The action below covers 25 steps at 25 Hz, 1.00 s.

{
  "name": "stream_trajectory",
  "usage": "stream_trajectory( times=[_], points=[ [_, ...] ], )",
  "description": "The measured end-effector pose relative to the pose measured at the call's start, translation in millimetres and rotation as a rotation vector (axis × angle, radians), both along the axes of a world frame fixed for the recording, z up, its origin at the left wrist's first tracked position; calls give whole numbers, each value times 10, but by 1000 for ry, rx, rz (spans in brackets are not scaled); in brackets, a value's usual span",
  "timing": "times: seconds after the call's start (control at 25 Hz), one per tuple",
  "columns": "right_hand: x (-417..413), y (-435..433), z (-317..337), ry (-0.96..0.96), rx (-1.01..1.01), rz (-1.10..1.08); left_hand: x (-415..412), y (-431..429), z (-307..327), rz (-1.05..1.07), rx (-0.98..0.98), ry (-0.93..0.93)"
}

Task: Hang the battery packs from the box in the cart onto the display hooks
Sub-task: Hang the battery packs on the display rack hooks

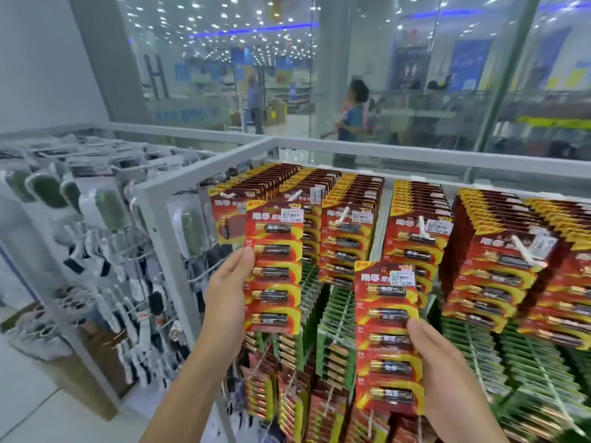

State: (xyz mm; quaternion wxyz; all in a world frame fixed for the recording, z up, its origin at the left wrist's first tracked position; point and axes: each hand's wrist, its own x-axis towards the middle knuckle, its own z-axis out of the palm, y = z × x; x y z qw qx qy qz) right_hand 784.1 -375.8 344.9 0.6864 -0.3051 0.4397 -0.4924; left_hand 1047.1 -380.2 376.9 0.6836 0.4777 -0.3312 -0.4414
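Right hand (pixel 447 375), lower right: thumb clamped on the front right edge of a red battery pack (pixel 388 337); other fingers hidden behind it.

Left hand (pixel 228 292), centre left: thumb pinching the left edge of a second pack (pixel 274 266), held up in front of the top-left row.

Behind: hung red packs (pixel 412 251) on white display hooks (pixel 422 226), green packs (pixel 511 362) below, white rack frame (pixel 204 163).

Top of frame: glass wall (pixel 415 75).
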Motion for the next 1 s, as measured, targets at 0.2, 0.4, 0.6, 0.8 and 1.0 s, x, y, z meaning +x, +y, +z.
stream_trajectory(
  times=[0.2, 0.4, 0.6, 0.8, 1.0],
  points=[
    [76, 26, 23, -12, 6, -48, 48, -146, -38, -35, -13, -13],
    [133, 81, 105, -23, 13, -107, 95, -368, -108, -60, 32, -37],
    [81, 200, 211, -12, -60, -151, 119, -785, -130, -68, 42, -99],
    [-21, 220, 304, 51, -155, -280, 76, -1112, -153, -71, 29, -121],
    [-44, 170, 325, 116, -210, -299, -4, -1173, -204, -68, 24, -102]
  ],
)
